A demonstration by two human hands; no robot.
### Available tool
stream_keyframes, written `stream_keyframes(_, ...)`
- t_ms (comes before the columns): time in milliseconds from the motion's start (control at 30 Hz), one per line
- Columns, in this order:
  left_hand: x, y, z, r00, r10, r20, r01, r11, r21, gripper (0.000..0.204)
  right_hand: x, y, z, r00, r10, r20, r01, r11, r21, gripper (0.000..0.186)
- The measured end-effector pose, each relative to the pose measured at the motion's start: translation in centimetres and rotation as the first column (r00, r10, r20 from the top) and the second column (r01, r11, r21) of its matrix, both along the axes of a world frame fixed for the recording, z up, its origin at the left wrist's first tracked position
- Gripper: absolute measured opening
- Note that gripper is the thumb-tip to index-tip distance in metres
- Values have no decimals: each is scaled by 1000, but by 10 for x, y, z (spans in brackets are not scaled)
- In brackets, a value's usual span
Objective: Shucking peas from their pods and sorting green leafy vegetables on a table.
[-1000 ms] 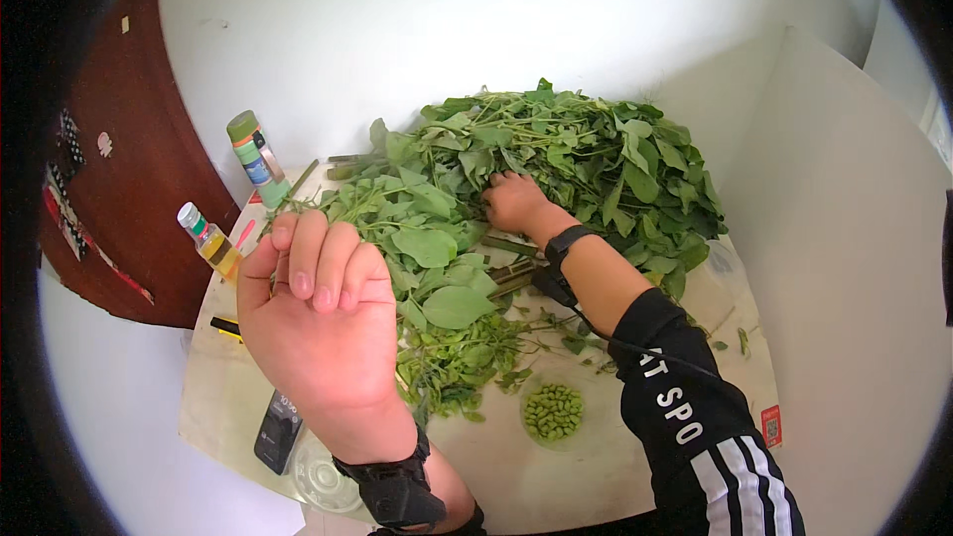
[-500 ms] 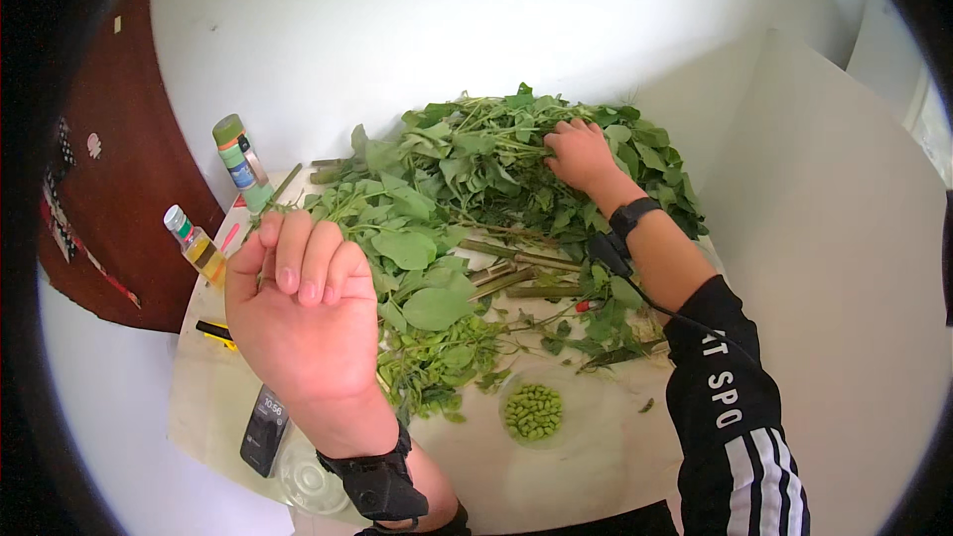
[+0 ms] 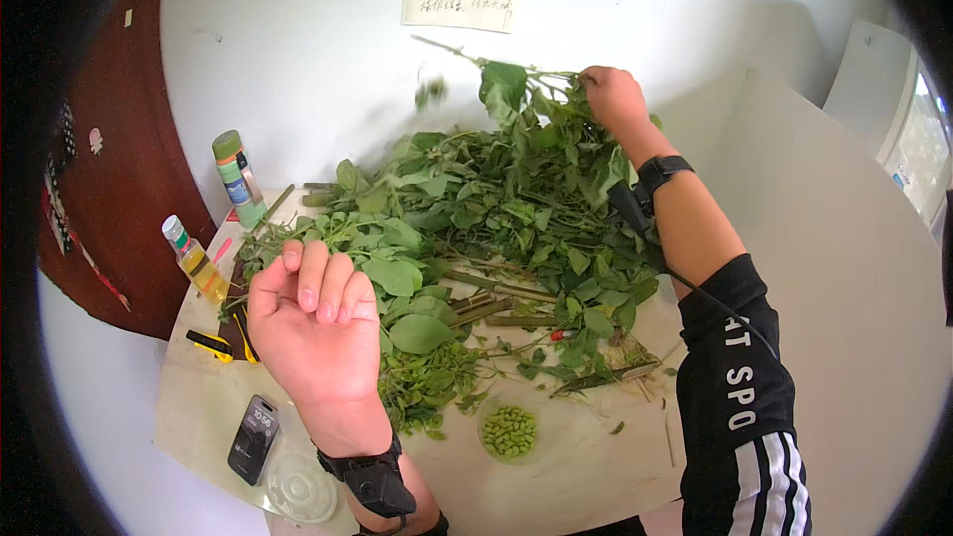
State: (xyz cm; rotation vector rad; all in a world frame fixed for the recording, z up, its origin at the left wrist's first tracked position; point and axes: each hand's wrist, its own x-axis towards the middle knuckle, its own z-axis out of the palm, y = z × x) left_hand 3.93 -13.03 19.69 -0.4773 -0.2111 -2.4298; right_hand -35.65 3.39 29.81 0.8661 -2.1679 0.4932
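Note:
Above the far right of the leafy heap, my right hand (image 3: 612,97) pinches a leafy green stalk (image 3: 504,89); its bare end points left, and leaves hang from it. Beneath it lies a large pile of leafy bean plants (image 3: 486,184). My left hand (image 3: 323,342) is raised palm up at the near left, its fingers loosely curled, apart from the palm and with nothing in them. Beside it is a heap of green pods (image 3: 429,384). A clear bowl (image 3: 484,447) of shelled green beans (image 3: 510,431) stands at the front.
Along the left side are a green bottle (image 3: 238,179), a bottle of yellow liquid (image 3: 196,260), a yellow and black cutter (image 3: 210,345), a phone (image 3: 253,440) and a clear plastic lid (image 3: 302,488). Thick cut stems (image 3: 506,295) lie mid-table. A white partition (image 3: 794,238) borders the right.
My right hand has risen from the pile, lifting a leafy stalk out of it. The view has tilted up a little. My left hand keeps its raised, curled pose.

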Motion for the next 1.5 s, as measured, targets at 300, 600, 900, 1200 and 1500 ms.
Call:
stream_keyframes(300,-6,14,8,998,-41,40,41,999,-5,13,15,31,93,999,17,31,-8,961,-275,23)
stream_keyframes(600,-15,37,8,976,-151,160,163,984,-69,15,-20,43,143,874,306,377,-102,875,-473,20)
stream_keyframes(900,-11,34,13,980,-153,128,163,984,-70,13,-51,70,9,657,-344,671,357,926,125,31)
stream_keyframes(1200,-10,20,7,989,-117,91,123,991,-62,14,21,-4,-79,705,-152,693,-85,952,296,100)
stream_keyframes(1500,-8,21,10,990,-116,81,119,993,-26,14,73,-63,-128,913,-177,367,-234,508,829,89)
